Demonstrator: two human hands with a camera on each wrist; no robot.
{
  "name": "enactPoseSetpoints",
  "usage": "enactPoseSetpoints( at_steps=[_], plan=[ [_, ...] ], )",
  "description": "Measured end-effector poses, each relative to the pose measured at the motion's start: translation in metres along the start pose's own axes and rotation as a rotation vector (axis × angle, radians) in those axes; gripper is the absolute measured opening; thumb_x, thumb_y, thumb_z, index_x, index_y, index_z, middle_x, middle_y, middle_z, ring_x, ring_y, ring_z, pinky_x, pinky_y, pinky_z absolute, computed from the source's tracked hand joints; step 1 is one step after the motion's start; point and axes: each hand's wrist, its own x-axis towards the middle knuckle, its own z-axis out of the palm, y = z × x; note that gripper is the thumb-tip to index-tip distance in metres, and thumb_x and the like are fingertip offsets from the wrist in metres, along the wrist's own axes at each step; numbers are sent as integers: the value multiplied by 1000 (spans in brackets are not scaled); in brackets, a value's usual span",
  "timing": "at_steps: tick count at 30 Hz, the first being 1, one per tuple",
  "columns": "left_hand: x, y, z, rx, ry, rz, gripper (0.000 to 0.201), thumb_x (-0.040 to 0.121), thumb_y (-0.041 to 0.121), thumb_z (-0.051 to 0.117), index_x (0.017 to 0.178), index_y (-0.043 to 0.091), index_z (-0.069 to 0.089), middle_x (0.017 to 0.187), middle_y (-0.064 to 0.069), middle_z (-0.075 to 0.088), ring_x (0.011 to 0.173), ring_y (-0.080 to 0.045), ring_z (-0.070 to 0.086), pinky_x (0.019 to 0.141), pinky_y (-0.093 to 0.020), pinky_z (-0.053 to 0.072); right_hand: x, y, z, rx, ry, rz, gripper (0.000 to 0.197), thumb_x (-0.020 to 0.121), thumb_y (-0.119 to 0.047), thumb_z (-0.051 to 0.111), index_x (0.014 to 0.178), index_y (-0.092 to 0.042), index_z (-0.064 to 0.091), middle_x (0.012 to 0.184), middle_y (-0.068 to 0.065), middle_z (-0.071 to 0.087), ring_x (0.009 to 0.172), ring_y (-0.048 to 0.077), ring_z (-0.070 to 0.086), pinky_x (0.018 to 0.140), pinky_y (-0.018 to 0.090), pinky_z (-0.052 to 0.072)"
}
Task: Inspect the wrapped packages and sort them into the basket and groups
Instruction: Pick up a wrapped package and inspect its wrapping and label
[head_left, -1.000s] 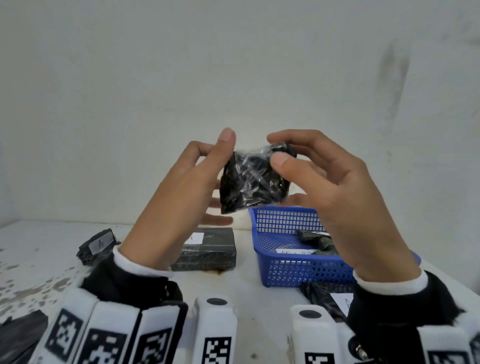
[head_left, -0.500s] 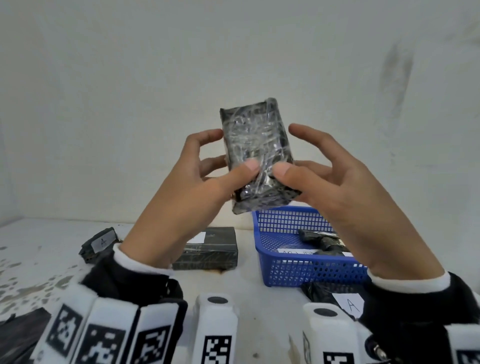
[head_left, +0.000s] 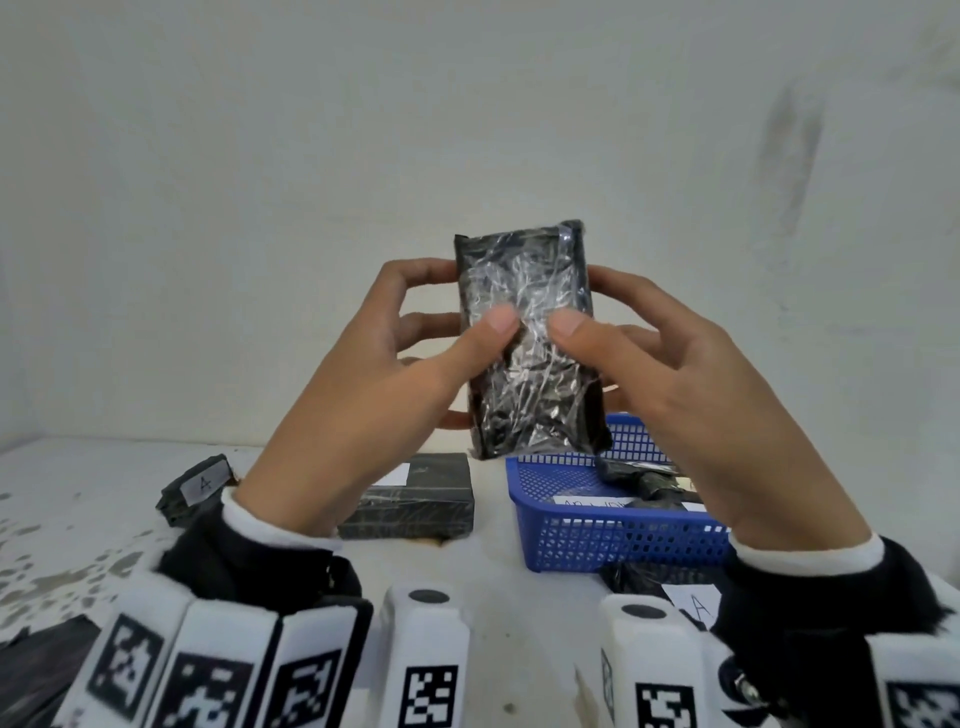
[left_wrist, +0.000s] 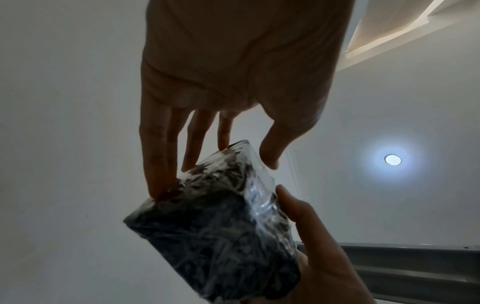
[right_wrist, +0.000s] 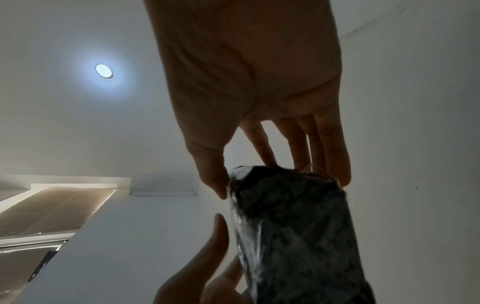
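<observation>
Slip risk: your left hand and right hand hold the package only by thumbs on the near face and fingertips behind; the glossy crinkled film looks slick, so it could slide down and out if you loosen either side while turning it.
Missed label: the face toward you shows no white label, while packages on the table carry one; judged from that, sorting now would risk the wrong group. Check the far face first.
Drop zone: the package hangs above the basket's left rim, so a slip could land it in the basket unsorted or knock the rim.
Hands: both clamped on the package, one each side, thumbs nearly meeting at its middle.
Package vs hands: upright between your palms, held up in the air; its top stands clear above your fingers, its bottom edge below your thumbs.
Near table: a labelled pack, marked A, lies just in front of the basket, partly hidden by your right sleeve.
Mid table: a flat pack lies left of the basket, behind your left wrist.
Further left: an A pack sits apart from the flat pack.
In basket: dark wrapped items and a white slip; its writing is too small to read.
</observation>
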Motion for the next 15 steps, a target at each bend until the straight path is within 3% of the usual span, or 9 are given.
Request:
enactPoseSetpoints(
  at_steps=[4,8,12,15],
  plan=[
    [0,0,0,10,-1,5,47,73,43,67,117,33,52,109,2,70,83,-12,72,65,-29,58,0,-1,0,-12,17,3,66,62,-66,63,124,-44,60,93,-6,78,80,8,74,82,34,56],
    [-2,1,1,3,4,25,48,72,43,66,115,27,51,110,1,70,86,-15,72,72,-38,62,1,1,3,-23,64,-5,65,59,-71,63,118,-46,60,95,-5,77,81,14,75,88,46,57],
    [-2,2,0,31,3,22,56,65,46,68,116,32,52,112,8,69,92,-13,72,78,-42,61,1,2,2,-15,95,-24,64,59,-72,66,116,-45,60,100,-7,75,83,13,75,89,48,57],
    [-2,2,0,60,9,34,56,72,52,75,120,40,51,113,13,70,95,-11,71,81,-42,60,1,2,1,-31,85,-24,65,59,-73,65,117,-45,58,102,-11,75,83,12,74,87,46,57]
  ],
)
